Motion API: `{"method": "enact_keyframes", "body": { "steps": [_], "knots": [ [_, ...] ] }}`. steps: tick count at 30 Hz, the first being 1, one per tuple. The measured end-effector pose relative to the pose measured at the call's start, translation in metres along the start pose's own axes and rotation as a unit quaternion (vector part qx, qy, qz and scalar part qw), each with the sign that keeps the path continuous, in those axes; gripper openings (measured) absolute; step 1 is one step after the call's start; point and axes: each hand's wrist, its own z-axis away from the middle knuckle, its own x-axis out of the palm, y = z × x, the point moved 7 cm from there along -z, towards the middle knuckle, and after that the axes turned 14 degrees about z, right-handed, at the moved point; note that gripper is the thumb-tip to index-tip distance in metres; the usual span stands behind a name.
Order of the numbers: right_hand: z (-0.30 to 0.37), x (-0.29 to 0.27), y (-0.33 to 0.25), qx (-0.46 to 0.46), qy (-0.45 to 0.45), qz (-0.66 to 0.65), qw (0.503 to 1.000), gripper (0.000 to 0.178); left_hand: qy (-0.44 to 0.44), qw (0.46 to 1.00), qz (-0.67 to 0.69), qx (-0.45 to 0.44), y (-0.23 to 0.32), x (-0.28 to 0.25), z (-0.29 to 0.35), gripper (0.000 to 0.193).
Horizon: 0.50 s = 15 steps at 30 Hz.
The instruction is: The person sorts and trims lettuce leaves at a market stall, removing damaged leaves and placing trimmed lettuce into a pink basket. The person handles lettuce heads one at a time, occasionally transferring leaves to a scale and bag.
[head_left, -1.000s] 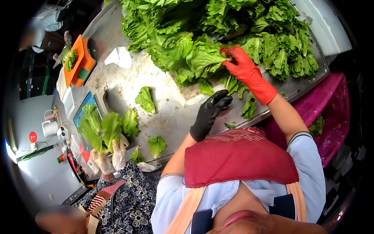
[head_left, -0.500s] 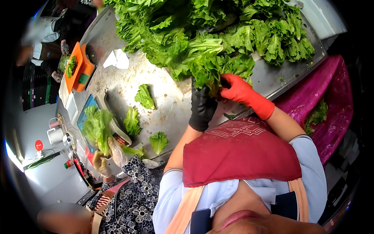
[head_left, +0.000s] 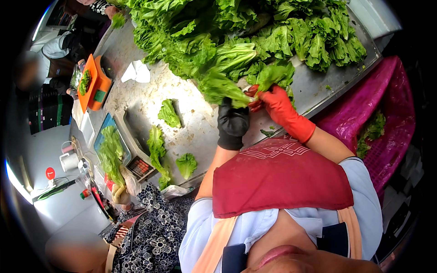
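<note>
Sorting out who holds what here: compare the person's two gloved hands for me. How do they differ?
The left hand wears a short black glove; the right hand wears a longer red one reaching up the forearm. The left hand grips the lettuce head from below, while the right hand pinches at its base. Both are closed on the same lettuce head above the steel table.

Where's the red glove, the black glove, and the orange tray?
Red glove (head_left: 281,109), head view, on the back of the right hand.
Black glove (head_left: 232,125), head view, on the back of the left hand.
Orange tray (head_left: 93,75), head view, on its upper rim.
</note>
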Motion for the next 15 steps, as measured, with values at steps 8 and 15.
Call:
{"method": "enact_keyframes", "body": {
  "steps": [8,15],
  "knots": [
    [0.0,0.005,0.003,-0.095,0.008,0.384,0.918,0.045,-0.087,0.835,-0.503,0.204,0.013,0.022,0.022,0.03],
    [0.001,0.001,0.017,0.01,0.031,0.096,0.995,0.029,-0.039,0.962,-0.268,0.046,0.012,-0.014,0.009,0.027]
  ]
}}
